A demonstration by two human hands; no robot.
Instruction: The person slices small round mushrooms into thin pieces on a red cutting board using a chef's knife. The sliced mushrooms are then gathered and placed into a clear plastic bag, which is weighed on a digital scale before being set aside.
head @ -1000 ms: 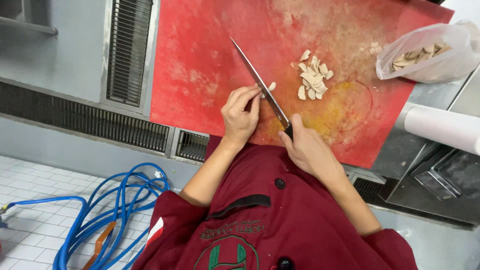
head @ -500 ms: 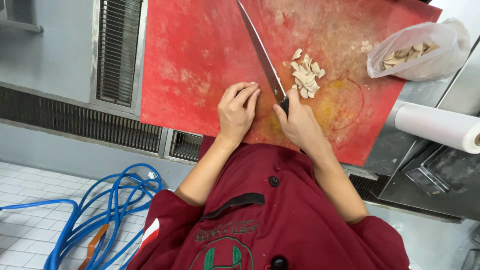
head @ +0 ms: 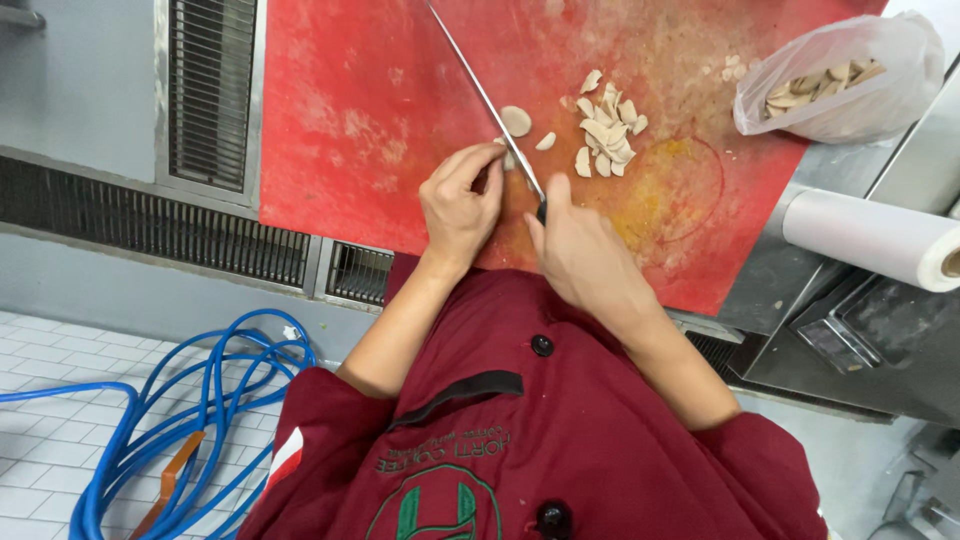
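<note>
— What do we have under the blade?

— We see a pale piece (head: 508,160) being sliced on the red cutting board (head: 360,110), right at the tips of our left hand (head: 458,205). The left fingers (head: 470,165) are curled together and pressed down on that piece, just beside the knife (head: 485,100). It is mostly hidden, so we cannot tell its full shape.

— And the knife?

— Our right hand (head: 580,250) is wrapped shut around its dark handle, and the long blade runs up and to the left across the board. One round slice (head: 516,120) lies touching the blade's far side, with a smaller slice (head: 546,141) next to it.

— What lies farther out?

— A loose pile of slices (head: 607,135) sits near the board's middle, beside a yellowish ring stain. Off the board's right corner we see a clear plastic bag (head: 840,85) holding more pale slices, and below it a white paper roll (head: 870,238) on the steel tabletop (head: 780,275). A blue hose (head: 190,400) coils on the tiled floor at lower left.
</note>
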